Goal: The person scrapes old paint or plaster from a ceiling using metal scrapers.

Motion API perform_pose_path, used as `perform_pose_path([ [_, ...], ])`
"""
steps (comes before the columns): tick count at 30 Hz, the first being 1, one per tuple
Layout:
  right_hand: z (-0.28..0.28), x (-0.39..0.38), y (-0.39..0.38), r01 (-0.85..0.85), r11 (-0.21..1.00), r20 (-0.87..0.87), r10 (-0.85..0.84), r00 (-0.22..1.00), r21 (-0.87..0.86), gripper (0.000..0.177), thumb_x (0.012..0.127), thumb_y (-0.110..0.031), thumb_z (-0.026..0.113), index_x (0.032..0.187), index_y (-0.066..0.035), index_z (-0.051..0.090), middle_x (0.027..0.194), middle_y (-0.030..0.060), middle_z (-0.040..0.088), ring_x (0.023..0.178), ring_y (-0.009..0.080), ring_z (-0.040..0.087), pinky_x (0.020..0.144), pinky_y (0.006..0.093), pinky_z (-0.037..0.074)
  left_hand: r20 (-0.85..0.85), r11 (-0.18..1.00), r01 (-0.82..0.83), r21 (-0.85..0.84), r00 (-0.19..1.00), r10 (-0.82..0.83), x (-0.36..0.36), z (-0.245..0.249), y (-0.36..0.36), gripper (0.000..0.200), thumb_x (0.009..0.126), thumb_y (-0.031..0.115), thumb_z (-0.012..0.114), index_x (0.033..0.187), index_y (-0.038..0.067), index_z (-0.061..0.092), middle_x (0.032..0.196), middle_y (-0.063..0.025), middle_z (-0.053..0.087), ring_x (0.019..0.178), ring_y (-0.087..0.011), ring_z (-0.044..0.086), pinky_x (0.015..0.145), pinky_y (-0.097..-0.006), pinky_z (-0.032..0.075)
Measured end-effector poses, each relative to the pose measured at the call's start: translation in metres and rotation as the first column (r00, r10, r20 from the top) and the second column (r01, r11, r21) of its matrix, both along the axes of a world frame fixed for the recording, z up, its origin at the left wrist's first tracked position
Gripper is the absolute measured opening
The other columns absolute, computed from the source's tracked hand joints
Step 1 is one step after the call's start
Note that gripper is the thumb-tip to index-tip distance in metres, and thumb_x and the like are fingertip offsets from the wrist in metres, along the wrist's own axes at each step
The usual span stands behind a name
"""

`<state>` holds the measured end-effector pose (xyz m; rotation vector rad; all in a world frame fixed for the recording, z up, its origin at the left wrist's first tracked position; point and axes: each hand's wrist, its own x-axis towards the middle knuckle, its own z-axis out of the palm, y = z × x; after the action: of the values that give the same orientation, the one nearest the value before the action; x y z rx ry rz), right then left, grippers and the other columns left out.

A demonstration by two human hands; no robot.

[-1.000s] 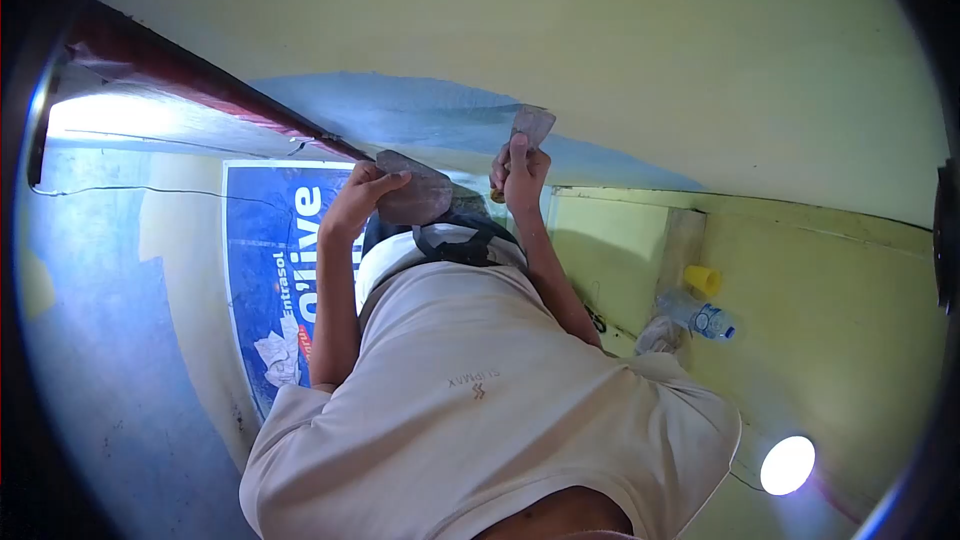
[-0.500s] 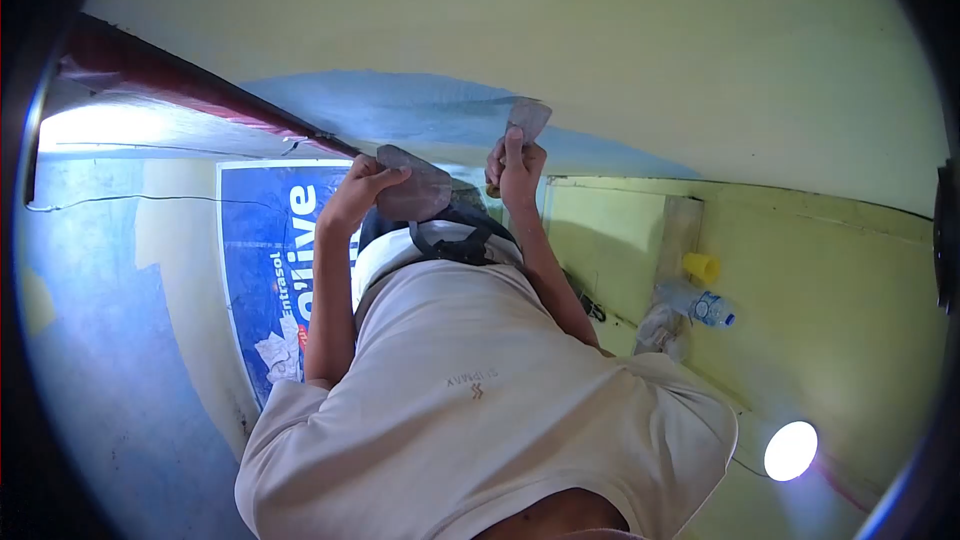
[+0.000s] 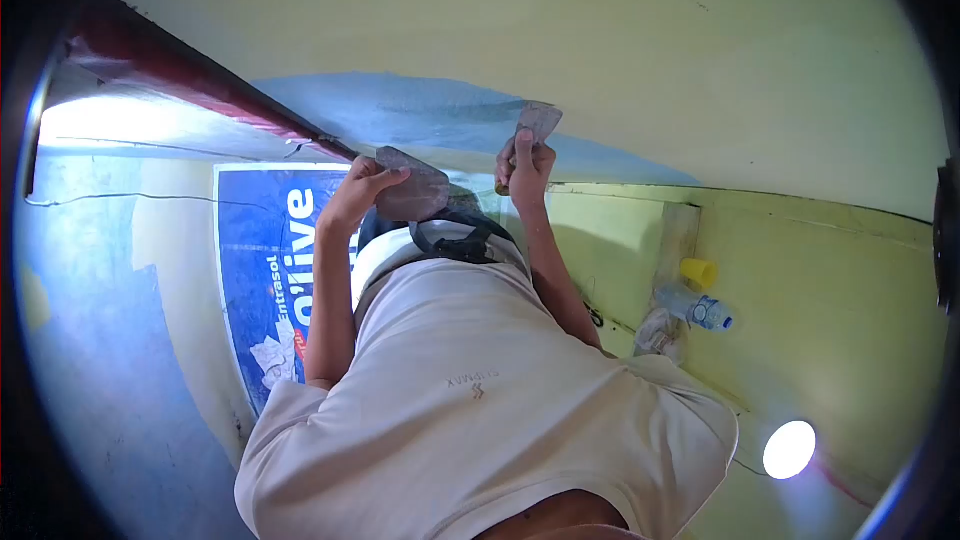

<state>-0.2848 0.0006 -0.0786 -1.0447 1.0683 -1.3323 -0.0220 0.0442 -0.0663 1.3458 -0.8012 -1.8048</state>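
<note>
Right hand [image 3: 525,168] closes fully on a knife [image 3: 538,122], blade flat against the wall [image 3: 620,40]. Left hand [image 3: 358,190] clasps a scraper [image 3: 412,195]. Poster [image 3: 270,270] reads "Entrasol o'live"; shirt [image 3: 480,420] reads "SUPMAX".

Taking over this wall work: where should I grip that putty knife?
Take the putty knife by its handle, where the right hand wraps it, one finger laid up the blade. Come from the handle end, since the wide tip appears to be against the wall. The left hand grips a broad scraper.
</note>
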Motion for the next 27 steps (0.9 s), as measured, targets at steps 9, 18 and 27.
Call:
perform_pose_path([
  [9, -0.011, -0.001, 0.006, 0.001, 0.999, -0.054, 0.001, 0.999, 0.032, 0.054, 0.099, -0.043, 0.049, 0.06, -0.006, 0.047, 0.045, 0.0023, 0.045, 0.036, 0.0103, 0.042, 0.036, 0.0253, 0.033, -0.017, 1.0, 0.014, -0.017, 1.0, -0.014, 0.017, 0.009, -0.002, 0.02, 0.086, 0.017, 0.069, 0.094, -0.002, 0.066, 0.086, -0.0055, 0.067, 0.076, -0.0121, 0.063, 0.067, -0.026, 0.048],
  [18, -0.022, -0.024, 0.019, 0.054, 0.997, -0.151, -0.045, 0.988, 0.055, 0.043, 0.099, -0.034, 0.052, 0.068, -0.006, 0.049, 0.049, 0.0022, 0.046, 0.038, 0.0113, 0.045, 0.039, 0.027, 0.038, -0.591, 0.925, -0.358, 0.125, 0.722, 0.359, 0.063, -0.017, -0.03, 0.019, 0.092, 0.014, 0.056, 0.103, -0.001, 0.06, 0.1, -0.0112, 0.066, 0.089, -0.0207, 0.067, 0.078, -0.0308, 0.056],
  [27, -0.021, -0.003, 0.024, -0.127, 0.986, -0.115, 0.139, 0.983, 0.109, 0.031, 0.099, -0.027, 0.053, 0.077, -0.005, 0.05, 0.054, 0.0021, 0.05, 0.043, 0.0096, 0.048, 0.04, 0.0262, 0.038, -0.349, 0.834, -0.547, -0.072, 0.797, 0.493, 0.111, 0.022, -0.031, 0.018, 0.088, 0.017, 0.059, 0.095, 0.001, 0.062, 0.088, -0.0065, 0.065, 0.08, -0.0163, 0.064, 0.07, -0.0295, 0.051],
])
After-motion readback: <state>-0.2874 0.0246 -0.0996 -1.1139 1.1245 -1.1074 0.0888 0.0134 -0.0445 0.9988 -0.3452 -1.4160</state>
